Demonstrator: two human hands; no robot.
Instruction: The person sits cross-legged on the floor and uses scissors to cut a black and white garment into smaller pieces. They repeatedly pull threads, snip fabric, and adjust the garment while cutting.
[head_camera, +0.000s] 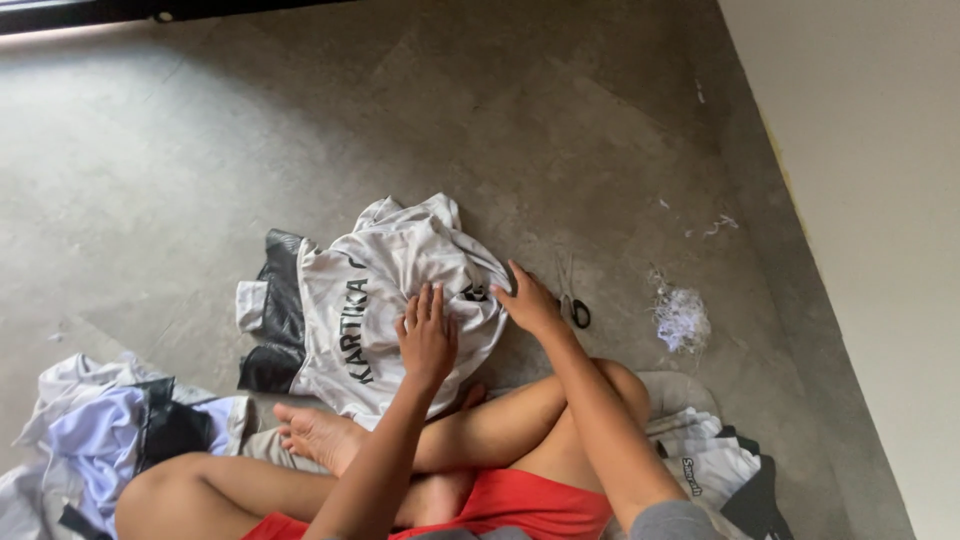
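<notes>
The person sits cross-legged on the grey floor (200, 150), both hands flat and open on a white shirt (385, 300) with black lettering: left hand (427, 335) pressing its middle, right hand (527, 300) at its right edge, seemingly smoothing it. Scissors (572, 300) lie just beside the right hand, near the wall (870, 200). More clothes (110, 430) are heaped at the left.

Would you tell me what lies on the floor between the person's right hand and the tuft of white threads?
In the head view, a pair of scissors lies between the right hand and the thread tuft; beyond them the grey floor is bare.
</notes>
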